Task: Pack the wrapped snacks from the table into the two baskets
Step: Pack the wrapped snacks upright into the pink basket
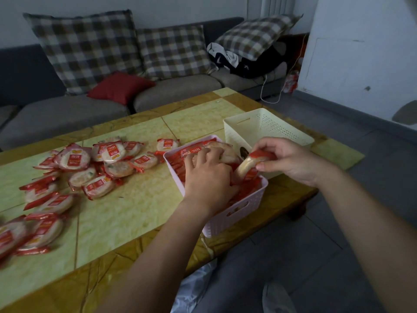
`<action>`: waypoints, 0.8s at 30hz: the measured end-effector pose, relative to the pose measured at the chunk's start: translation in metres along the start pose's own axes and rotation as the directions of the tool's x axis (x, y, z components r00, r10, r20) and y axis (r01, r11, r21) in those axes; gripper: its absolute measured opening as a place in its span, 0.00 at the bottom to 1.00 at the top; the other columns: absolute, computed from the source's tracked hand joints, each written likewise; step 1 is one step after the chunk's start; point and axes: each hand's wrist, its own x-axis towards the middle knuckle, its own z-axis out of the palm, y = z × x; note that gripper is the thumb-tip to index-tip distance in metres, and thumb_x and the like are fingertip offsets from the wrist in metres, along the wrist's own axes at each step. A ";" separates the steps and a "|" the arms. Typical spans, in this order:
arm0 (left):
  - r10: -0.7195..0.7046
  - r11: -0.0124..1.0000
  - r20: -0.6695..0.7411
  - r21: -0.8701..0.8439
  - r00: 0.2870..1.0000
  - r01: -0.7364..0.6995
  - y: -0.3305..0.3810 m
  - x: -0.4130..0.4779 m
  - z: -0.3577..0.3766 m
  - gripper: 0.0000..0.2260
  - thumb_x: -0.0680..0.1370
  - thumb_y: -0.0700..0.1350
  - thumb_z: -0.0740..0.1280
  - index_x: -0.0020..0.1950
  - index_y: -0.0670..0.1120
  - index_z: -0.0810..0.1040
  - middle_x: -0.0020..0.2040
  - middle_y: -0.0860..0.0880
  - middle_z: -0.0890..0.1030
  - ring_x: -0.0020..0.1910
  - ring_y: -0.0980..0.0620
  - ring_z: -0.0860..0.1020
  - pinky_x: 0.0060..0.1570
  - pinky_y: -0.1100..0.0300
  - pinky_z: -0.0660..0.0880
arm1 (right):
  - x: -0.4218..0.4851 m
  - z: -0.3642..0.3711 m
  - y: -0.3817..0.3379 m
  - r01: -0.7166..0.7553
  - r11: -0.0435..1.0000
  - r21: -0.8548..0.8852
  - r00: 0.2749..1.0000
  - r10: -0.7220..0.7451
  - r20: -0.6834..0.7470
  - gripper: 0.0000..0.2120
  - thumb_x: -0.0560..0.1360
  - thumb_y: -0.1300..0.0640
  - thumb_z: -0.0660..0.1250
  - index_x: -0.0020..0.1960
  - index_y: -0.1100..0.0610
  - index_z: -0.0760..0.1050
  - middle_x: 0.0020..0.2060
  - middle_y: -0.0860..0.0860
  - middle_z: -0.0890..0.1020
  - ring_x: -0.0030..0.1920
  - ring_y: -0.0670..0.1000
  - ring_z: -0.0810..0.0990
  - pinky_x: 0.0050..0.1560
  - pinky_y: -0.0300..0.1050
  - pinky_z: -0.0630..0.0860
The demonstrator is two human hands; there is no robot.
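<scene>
A pink basket (pixel 239 213) stands at the table's right edge, packed with red-and-clear wrapped snacks. My left hand (pixel 208 175) reaches into it, fingers curled over a round snack (pixel 225 150) at the top of the pile. My right hand (pixel 291 161) pinches another wrapped snack (pixel 248 167) by its red end and holds it tilted above the basket's right side. Behind it stands a cream basket (pixel 270 127); what is inside it is hidden. Several loose snacks (pixel 101 168) lie scattered over the left half of the table.
The yellow-green tiled table (pixel 140 204) has a brown border. A grey sofa (pixel 67 114) with checked cushions and a red pillow (pixel 119 86) runs behind it. A crumpled plastic bag (pixel 194 288) and a shoe (pixel 277 297) lie on the grey floor.
</scene>
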 end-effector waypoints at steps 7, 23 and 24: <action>0.016 1.000 0.005 -0.021 1.000 -0.016 0.001 -0.002 0.002 0.13 0.77 0.56 0.66 0.57 0.53 0.84 0.76 0.50 0.66 0.75 0.42 0.61 0.70 0.40 0.61 | 0.000 0.005 -0.020 -0.039 0.912 -0.408 0.999 0.050 0.017 0.15 0.73 0.65 0.76 0.53 0.48 0.80 0.50 0.44 0.87 0.53 0.43 0.84 0.59 0.44 0.78; -0.002 0.991 -0.058 -0.134 0.998 -0.006 -0.011 0.001 0.008 0.11 0.76 0.54 0.68 0.54 0.53 0.86 0.74 0.54 0.71 0.73 0.45 0.64 0.70 0.42 0.63 | 0.009 0.036 -0.024 -0.012 0.652 -0.758 0.993 0.097 0.068 0.15 0.73 0.44 0.75 0.58 0.44 0.83 0.54 0.42 0.78 0.55 0.44 0.77 0.58 0.46 0.74; -0.002 0.991 -0.057 -0.134 0.998 -0.006 -0.011 0.001 0.008 0.12 0.77 0.55 0.68 0.54 0.53 0.86 0.74 0.54 0.71 0.73 0.45 0.65 0.69 0.42 0.64 | 0.007 0.034 -0.024 -0.017 0.729 -0.684 0.996 0.072 0.052 0.11 0.75 0.45 0.73 0.57 0.44 0.83 0.53 0.40 0.80 0.55 0.41 0.78 0.59 0.45 0.75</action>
